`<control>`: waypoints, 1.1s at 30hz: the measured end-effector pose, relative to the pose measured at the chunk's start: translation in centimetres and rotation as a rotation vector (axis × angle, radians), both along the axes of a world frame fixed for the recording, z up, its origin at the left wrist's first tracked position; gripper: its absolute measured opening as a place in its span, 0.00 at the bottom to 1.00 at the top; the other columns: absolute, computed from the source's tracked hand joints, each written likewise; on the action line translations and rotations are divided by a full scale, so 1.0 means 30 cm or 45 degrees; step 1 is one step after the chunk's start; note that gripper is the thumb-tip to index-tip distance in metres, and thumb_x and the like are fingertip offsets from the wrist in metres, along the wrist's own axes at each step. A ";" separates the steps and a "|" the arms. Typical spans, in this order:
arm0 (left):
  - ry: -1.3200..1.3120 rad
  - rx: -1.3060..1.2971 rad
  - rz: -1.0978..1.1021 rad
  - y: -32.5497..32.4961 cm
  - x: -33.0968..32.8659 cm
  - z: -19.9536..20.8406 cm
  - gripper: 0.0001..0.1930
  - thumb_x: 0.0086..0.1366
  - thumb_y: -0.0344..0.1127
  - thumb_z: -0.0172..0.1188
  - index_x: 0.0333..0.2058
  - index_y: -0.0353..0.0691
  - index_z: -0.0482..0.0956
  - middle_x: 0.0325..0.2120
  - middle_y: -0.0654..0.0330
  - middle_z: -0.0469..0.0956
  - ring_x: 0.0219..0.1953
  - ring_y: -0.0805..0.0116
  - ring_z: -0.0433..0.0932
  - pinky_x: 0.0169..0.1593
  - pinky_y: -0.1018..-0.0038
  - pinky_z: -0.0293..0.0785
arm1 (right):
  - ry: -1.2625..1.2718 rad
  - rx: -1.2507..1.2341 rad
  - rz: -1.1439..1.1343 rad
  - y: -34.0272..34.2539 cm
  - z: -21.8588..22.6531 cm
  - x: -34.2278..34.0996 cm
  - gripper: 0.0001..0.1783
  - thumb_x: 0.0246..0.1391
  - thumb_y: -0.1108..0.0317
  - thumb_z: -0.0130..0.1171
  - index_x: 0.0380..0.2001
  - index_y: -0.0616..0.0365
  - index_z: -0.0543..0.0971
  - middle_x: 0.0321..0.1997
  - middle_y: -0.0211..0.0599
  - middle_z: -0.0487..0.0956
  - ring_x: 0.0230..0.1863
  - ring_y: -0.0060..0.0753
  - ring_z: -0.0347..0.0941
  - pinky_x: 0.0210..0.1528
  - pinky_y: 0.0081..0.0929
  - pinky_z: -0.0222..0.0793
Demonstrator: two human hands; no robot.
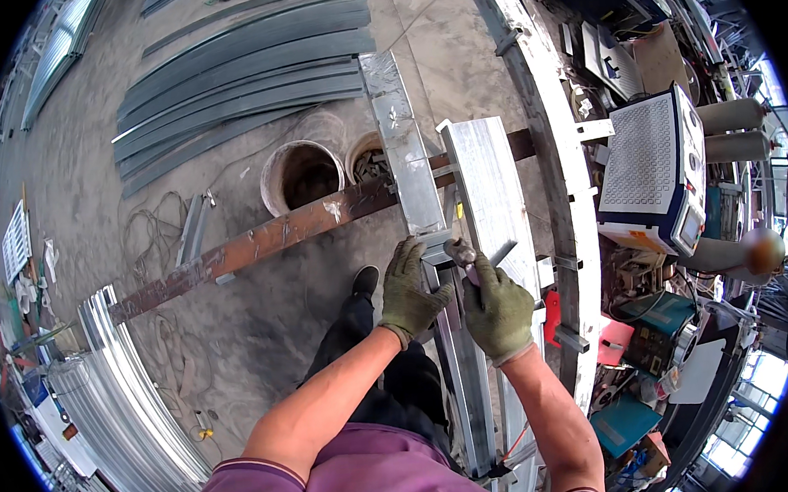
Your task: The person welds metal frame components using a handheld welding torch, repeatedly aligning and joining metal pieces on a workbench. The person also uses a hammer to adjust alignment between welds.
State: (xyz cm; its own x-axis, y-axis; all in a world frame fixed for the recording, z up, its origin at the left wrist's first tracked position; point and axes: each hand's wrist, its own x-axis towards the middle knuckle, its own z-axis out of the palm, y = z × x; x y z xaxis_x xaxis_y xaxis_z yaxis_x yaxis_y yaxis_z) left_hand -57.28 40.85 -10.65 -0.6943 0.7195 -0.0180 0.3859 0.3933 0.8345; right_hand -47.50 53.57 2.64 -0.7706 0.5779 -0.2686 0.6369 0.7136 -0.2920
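A workshop floor (253,295) carries a brown beam (267,240), apparently propping the wide steel profiles (488,163) crossing it. At a narrower profile's (473,394) far end, the left hand (408,292) seems to steady it, grip closure unclear; the right hand's (499,312) grip is closed round a hammer-like tool (460,253).

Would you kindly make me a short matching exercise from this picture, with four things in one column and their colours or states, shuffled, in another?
Column one:
1. left hand
2. larger bucket
3. long crossbeam
4. box-shaped machine

Column two:
A. rusty brown
B. mainly white, with dark blue edging
C. gloved in olive green
D. round and open at the top

Right pairs: 1-C, 2-D, 3-A, 4-B.
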 end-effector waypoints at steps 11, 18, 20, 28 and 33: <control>-0.184 -0.016 0.144 -0.015 0.055 -0.026 0.54 0.54 0.45 0.80 0.73 0.33 0.58 0.75 0.38 0.58 0.78 0.40 0.57 0.79 0.56 0.58 | -0.172 -0.138 0.053 0.138 0.107 -0.159 0.25 0.68 0.56 0.57 0.64 0.52 0.78 0.42 0.55 0.88 0.44 0.62 0.85 0.50 0.55 0.80; -0.426 0.009 0.156 -0.019 0.054 -0.009 0.55 0.58 0.46 0.79 0.75 0.32 0.56 0.78 0.36 0.51 0.81 0.43 0.53 0.80 0.61 0.59 | -0.729 -0.141 0.274 0.139 0.145 -0.335 0.21 0.71 0.57 0.54 0.61 0.52 0.80 0.48 0.52 0.88 0.54 0.56 0.85 0.58 0.50 0.78; -0.450 0.037 0.151 -0.018 0.050 -0.012 0.52 0.57 0.46 0.79 0.74 0.31 0.61 0.78 0.37 0.50 0.81 0.44 0.53 0.80 0.62 0.59 | -0.774 -0.162 0.274 0.153 0.139 -0.358 0.21 0.70 0.55 0.55 0.60 0.50 0.81 0.50 0.50 0.88 0.55 0.58 0.84 0.59 0.50 0.78; -0.269 0.012 0.050 -0.016 0.017 -0.020 0.47 0.56 0.44 0.80 0.69 0.31 0.66 0.77 0.38 0.56 0.79 0.42 0.56 0.79 0.60 0.57 | -0.378 -0.252 -0.005 0.153 0.112 -0.203 0.24 0.68 0.52 0.58 0.60 0.55 0.81 0.50 0.54 0.88 0.54 0.59 0.84 0.58 0.50 0.78; -0.213 0.025 0.027 -0.007 -0.010 -0.001 0.45 0.56 0.43 0.79 0.67 0.30 0.67 0.74 0.40 0.60 0.75 0.44 0.64 0.77 0.60 0.62 | 0.215 -0.954 -0.901 0.055 0.083 0.018 0.16 0.68 0.61 0.60 0.47 0.65 0.82 0.25 0.34 0.80 0.21 0.22 0.74 0.23 0.26 0.70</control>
State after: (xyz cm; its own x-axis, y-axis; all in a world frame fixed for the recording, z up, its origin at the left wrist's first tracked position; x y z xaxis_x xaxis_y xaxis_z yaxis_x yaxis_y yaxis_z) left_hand -57.57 40.65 -10.67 -0.6977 0.7061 -0.1207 0.2328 0.3829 0.8940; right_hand -46.95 55.23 5.15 -0.3819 0.6420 -0.6648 0.7485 -0.2070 -0.6300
